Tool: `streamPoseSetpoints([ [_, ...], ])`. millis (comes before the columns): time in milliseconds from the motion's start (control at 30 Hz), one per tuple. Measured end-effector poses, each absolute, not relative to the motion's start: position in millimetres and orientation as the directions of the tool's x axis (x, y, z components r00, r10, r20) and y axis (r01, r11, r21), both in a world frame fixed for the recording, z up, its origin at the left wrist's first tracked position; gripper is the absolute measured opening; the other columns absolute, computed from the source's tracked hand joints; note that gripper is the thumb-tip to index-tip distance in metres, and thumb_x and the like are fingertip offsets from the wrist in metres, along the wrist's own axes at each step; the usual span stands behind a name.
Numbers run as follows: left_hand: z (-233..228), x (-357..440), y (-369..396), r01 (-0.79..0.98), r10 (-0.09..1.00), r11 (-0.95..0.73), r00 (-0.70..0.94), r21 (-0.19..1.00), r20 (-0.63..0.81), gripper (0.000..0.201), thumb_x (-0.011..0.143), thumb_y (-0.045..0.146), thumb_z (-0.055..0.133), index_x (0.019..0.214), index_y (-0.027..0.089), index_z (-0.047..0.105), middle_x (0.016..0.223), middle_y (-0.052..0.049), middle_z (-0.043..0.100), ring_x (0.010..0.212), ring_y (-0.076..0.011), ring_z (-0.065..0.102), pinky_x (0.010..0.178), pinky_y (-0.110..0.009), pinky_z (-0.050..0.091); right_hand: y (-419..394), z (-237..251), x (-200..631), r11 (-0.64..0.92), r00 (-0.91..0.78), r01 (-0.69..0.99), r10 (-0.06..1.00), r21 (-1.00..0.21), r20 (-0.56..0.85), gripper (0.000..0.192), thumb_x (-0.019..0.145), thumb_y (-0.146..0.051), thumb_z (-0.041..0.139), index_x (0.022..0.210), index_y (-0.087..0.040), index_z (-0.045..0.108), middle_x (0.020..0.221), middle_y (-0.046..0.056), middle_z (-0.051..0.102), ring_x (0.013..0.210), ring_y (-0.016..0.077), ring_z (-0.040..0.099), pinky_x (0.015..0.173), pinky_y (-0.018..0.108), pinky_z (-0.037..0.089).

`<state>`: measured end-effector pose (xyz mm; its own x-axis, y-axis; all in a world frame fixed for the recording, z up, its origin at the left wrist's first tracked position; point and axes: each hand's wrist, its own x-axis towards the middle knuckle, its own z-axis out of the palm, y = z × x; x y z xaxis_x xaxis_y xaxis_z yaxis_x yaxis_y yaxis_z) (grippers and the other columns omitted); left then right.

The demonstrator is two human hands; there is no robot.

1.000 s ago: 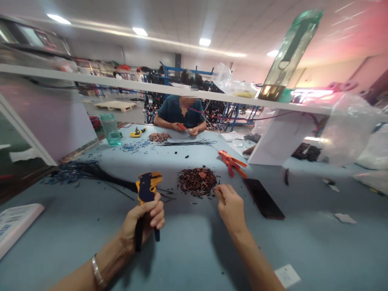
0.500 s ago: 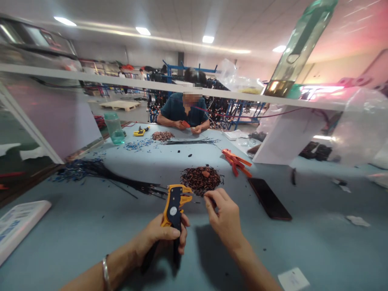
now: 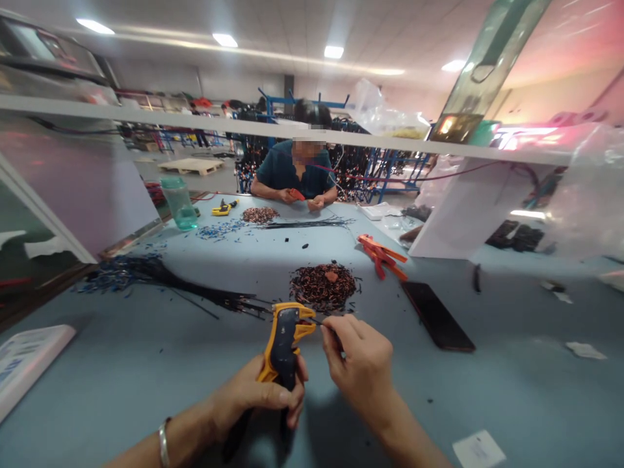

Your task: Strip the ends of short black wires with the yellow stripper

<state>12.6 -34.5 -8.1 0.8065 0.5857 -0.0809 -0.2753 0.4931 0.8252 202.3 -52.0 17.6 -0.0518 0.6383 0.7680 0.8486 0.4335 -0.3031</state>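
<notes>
My left hand (image 3: 263, 393) grips the handles of a yellow and dark blue wire stripper (image 3: 285, 338), its jaws pointing up and right. My right hand (image 3: 358, 361) pinches a thin dark wire piece (image 3: 319, 322) whose end touches the stripper's jaws. Just beyond both hands lies a pile of small dark and copper wire bits (image 3: 324, 286) on the blue-grey table (image 3: 146, 364). A bundle of black wires (image 3: 195, 292) stretches from the left toward the stripper.
A black phone (image 3: 437, 316) lies right of the pile, an orange stripper (image 3: 383, 257) beyond it. Across the table a person (image 3: 295, 172) works with another pile (image 3: 260, 214); a green bottle (image 3: 179, 205) and yellow tool (image 3: 223, 208) stand nearby. A white box (image 3: 24, 361) sits left.
My left hand brought the stripper rightward toward the middle. My right hand left the pile and drew back with a wire piece to the stripper's jaws.
</notes>
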Motion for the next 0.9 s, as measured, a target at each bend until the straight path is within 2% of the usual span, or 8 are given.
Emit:
streamPoseSetpoints([
  [233,-4.0,12.2,-36.8,-0.243,0.573,0.469,0.815,0.849,-0.083,0.036,0.069,0.029,0.077,0.097,0.014,0.061,0.068,-0.001,0.058,0.061,-0.0167,0.059,0.067,-0.035,0.047,-55.1,22.0,196.5,0.447,-0.12,0.868,0.614,-0.218,0.78,0.021,0.093,-0.014,0.046,0.079,-0.019,0.061,0.061,0.002,0.06,0.054,0.017,0.051,0.055,0.03,0.036],
  [500,-1.3,12.2,-37.3,-0.211,0.574,0.459,0.812,0.863,-0.107,0.038,0.068,0.032,0.078,0.097,0.014,0.06,0.068,-0.001,0.058,0.062,-0.0166,0.059,0.067,-0.034,0.047,-57.3,19.8,196.9,0.478,-0.146,0.852,0.609,-0.213,0.78,0.016,0.093,-0.013,0.05,0.081,-0.018,0.06,0.06,0.003,0.059,0.053,0.0173,0.049,0.056,0.031,0.035],
  [700,-7.7,11.3,-36.7,-0.217,0.569,0.477,0.815,0.851,-0.111,0.035,0.067,0.025,0.076,0.096,0.014,0.06,0.069,-0.002,0.061,0.062,-0.0178,0.061,0.066,-0.035,0.048,-57.7,21.7,196.2,0.475,-0.145,0.855,0.605,-0.209,0.783,0.018,0.092,-0.013,0.05,0.078,-0.018,0.061,0.058,0.002,0.056,0.052,0.0171,0.047,0.055,0.031,0.033],
  [800,-9.9,11.4,-36.4,-0.254,0.573,0.497,0.814,0.83,-0.094,0.035,0.066,0.019,0.072,0.099,0.013,0.061,0.072,-0.004,0.064,0.063,-0.019,0.062,0.067,-0.036,0.049,-57.2,20.9,197.8,0.471,-0.109,0.839,0.634,-0.271,0.765,0.019,0.092,-0.014,0.05,0.077,-0.018,0.061,0.059,0.002,0.057,0.053,0.0165,0.048,0.056,0.029,0.034],
  [900,-10.5,13.0,-34.9,-0.291,0.563,0.539,0.823,0.791,-0.081,0.036,0.064,0.016,0.069,0.099,0.011,0.062,0.07,-0.005,0.064,0.062,-0.0189,0.062,0.066,-0.036,0.049,-54.7,20.6,203.9,0.405,0.038,0.758,0.754,-0.511,0.655,0.017,0.09,-0.02,0.05,0.078,-0.019,0.063,0.066,0.003,0.062,0.057,0.0165,0.053,0.059,0.028,0.036],
])
